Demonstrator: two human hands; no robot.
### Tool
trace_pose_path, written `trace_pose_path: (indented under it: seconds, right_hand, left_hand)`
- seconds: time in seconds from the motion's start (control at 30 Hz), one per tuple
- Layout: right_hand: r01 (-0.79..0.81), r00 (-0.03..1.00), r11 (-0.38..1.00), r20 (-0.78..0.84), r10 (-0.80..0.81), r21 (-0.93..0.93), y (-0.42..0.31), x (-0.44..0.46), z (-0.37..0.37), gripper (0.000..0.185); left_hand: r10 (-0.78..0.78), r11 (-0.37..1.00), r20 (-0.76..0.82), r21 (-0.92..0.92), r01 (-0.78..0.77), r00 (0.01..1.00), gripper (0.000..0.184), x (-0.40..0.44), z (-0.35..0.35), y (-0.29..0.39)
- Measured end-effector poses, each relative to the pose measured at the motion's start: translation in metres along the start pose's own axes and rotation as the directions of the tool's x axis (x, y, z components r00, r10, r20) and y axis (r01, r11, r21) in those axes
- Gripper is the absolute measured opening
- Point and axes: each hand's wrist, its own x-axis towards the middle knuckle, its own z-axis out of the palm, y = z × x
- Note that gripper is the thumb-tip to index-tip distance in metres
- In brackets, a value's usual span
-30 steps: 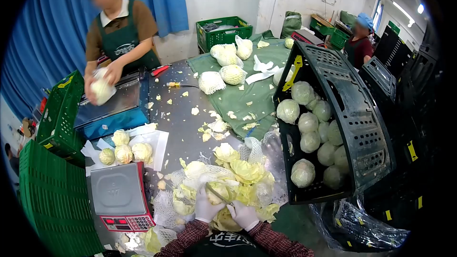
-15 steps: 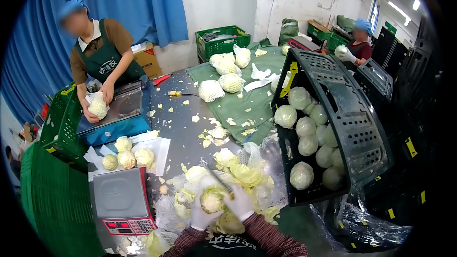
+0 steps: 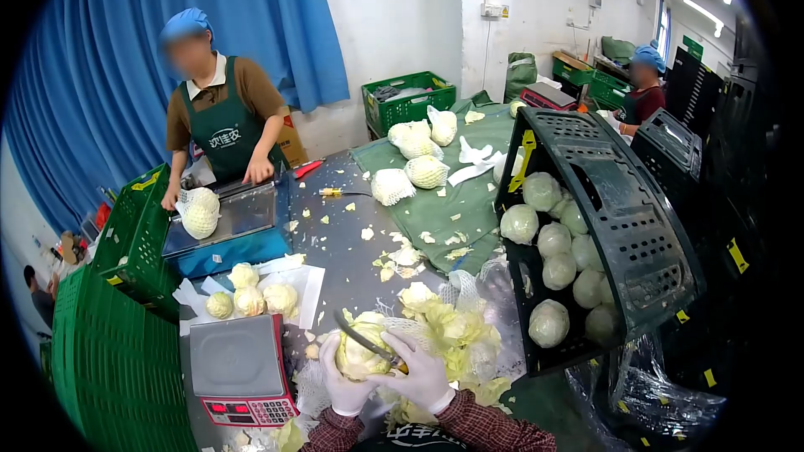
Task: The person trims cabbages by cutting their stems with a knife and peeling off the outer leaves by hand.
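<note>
Gloved hands [image 3: 423, 381] around a cabbage [image 3: 355, 357]

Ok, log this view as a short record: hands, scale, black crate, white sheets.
Left hand: cupping a cabbage
Right hand: holding a curved knife, blade over the cabbage, contact unclear
Scale: display lit red
Black crate: holding several wrapped cabbages
White sheets: four small cabbages on top

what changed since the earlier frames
The left hand and right hand shifted the round pale cabbage left, toward the red-rimmed grey scale; the right kept its curved metal knife. A co-worker's left hand let go of a white-netted cabbage. The tilted black plastic crate stayed put.
</note>
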Motion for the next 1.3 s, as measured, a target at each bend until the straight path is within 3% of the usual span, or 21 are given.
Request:
trace_pose_path:
  seconds: [0.1, 0.2, 0.23, 0.33, 0.4, 0.5, 0.57, 0.6, 0.7, 0.77, 0.8, 0.87, 0.9, 0.97, 1.0, 1.03, 1.07, 1.1, 1.17, 1.23, 1.3]
  right_hand:
    - [-0.016, 0.999, 0.992, 0.031, 0.012, 0.127, 0.003, -0.003, -0.002, 0.064]
    - [0.160, 0.987, 0.986, -0.040, -0.158, 0.046, 0.004, -0.005, -0.010, 0.050]
    - [0.209, 0.978, 0.977, -0.020, -0.208, 0.041, 0.005, -0.005, -0.014, 0.047]
    - [0.317, 0.948, 0.947, -0.026, -0.318, -0.045, 0.012, -0.007, -0.016, 0.042]
    - [0.376, 0.923, 0.918, -0.040, -0.383, -0.125, 0.012, -0.007, -0.018, 0.040]
    - [0.241, 0.970, 0.970, -0.012, -0.242, -0.042, 0.004, -0.009, -0.027, 0.048]
    - [0.208, 0.978, 0.974, 0.052, -0.204, -0.086, 0.004, -0.008, -0.032, 0.042]
    - [0.209, 0.977, 0.974, 0.050, -0.205, -0.084, 0.006, -0.007, -0.033, 0.042]
    - [0.162, 0.981, 0.976, 0.083, -0.175, 0.144, 0.007, -0.002, -0.041, 0.034]
    - [0.147, 0.989, 0.922, -0.032, -0.145, 0.357, 0.003, 0.002, -0.053, 0.027]
    - [0.150, 0.988, 0.921, -0.029, -0.150, 0.361, 0.010, 0.001, -0.059, 0.027]
    - [-0.214, 0.976, 0.784, 0.104, 0.189, 0.583, 0.031, 0.003, -0.075, 0.029]
    - [-0.209, 0.978, 0.785, 0.107, 0.181, 0.583, 0.039, 0.008, -0.077, 0.029]
    - [-0.137, 0.984, 0.991, -0.115, 0.135, -0.008, 0.053, 0.014, -0.074, 0.025]
    - [-0.139, 0.983, 0.990, -0.120, 0.136, -0.014, 0.057, 0.013, -0.065, 0.025]
    - [-0.446, 0.895, 0.800, 0.190, 0.403, 0.402, 0.058, 0.007, -0.048, 0.028]
    - [-0.713, 0.697, 0.357, 0.555, 0.455, 0.603, 0.057, -0.002, -0.032, 0.031]
    - [-0.718, 0.691, 0.356, 0.552, 0.466, 0.598, 0.054, -0.010, -0.018, 0.031]
    - [-0.672, 0.690, -0.114, 0.675, 0.262, 0.732, 0.049, -0.020, 0.003, 0.049]
    - [-0.602, 0.761, -0.013, 0.579, 0.293, 0.798, 0.042, -0.016, -0.002, 0.051]
    - [-0.478, 0.862, 0.159, 0.427, 0.272, 0.864, 0.069, -0.028, 0.007, 0.058]
  left_hand:
    - [0.130, 0.988, -0.022, 0.091, -0.128, 0.991, 0.101, 0.001, -0.005, -0.003]
    - [0.017, 0.998, 0.018, -0.055, -0.016, 1.000, 0.101, -0.004, -0.004, -0.008]
    - [0.132, 0.983, 0.026, 0.129, -0.134, 0.991, 0.102, 0.004, -0.005, 0.007]
    - [0.111, 0.993, 0.013, -0.053, -0.110, 0.994, 0.103, 0.002, 0.003, 0.000]
    - [0.137, 0.990, 0.003, 0.029, -0.137, 0.991, 0.102, 0.004, 0.004, 0.003]
    - [0.084, 0.994, 0.037, -0.067, -0.081, 0.996, 0.100, 0.005, 0.004, 0.013]
    - [-0.170, 0.935, 0.016, -0.312, 0.166, 0.985, 0.091, 0.004, 0.007, 0.018]
    - [-0.168, 0.936, 0.016, -0.311, 0.164, 0.986, 0.091, 0.003, 0.006, 0.015]
    - [-0.250, 0.850, 0.086, -0.458, 0.261, 0.964, 0.090, -0.002, 0.006, -0.006]
    - [-0.408, 0.505, 0.266, -0.731, 0.459, 0.873, 0.091, -0.003, 0.002, -0.018]
    - [-0.410, 0.508, 0.259, -0.732, 0.455, 0.875, 0.091, -0.006, 0.000, -0.027]
    - [-0.538, 0.014, 0.460, -0.832, 0.554, 0.706, 0.104, -0.008, -0.005, -0.041]
    - [-0.489, 0.003, 0.472, -0.840, 0.543, 0.733, 0.106, -0.007, -0.007, -0.045]
    - [-0.391, 0.055, 0.509, -0.819, 0.572, 0.767, 0.108, 0.009, -0.018, -0.025]
    - [-0.284, 0.108, 0.554, -0.792, 0.601, 0.782, 0.110, 0.021, -0.021, -0.013]
    - [-0.279, 0.100, 0.560, -0.791, 0.604, 0.780, 0.110, 0.032, -0.025, -0.011]
    - [-0.150, 0.328, 0.595, -0.723, 0.608, 0.789, 0.116, 0.042, -0.032, -0.010]
    - [-0.026, 0.541, 0.643, -0.635, 0.551, 0.766, 0.121, 0.049, -0.034, -0.006]
    - [-0.031, 0.597, 0.624, -0.615, 0.515, 0.781, 0.125, 0.063, -0.031, 0.032]
    - [0.014, 0.801, 0.515, -0.519, 0.298, 0.857, 0.132, 0.059, -0.027, 0.015]
    - [-0.011, 0.710, 0.570, -0.574, 0.408, 0.822, 0.129, 0.040, -0.019, 0.000]
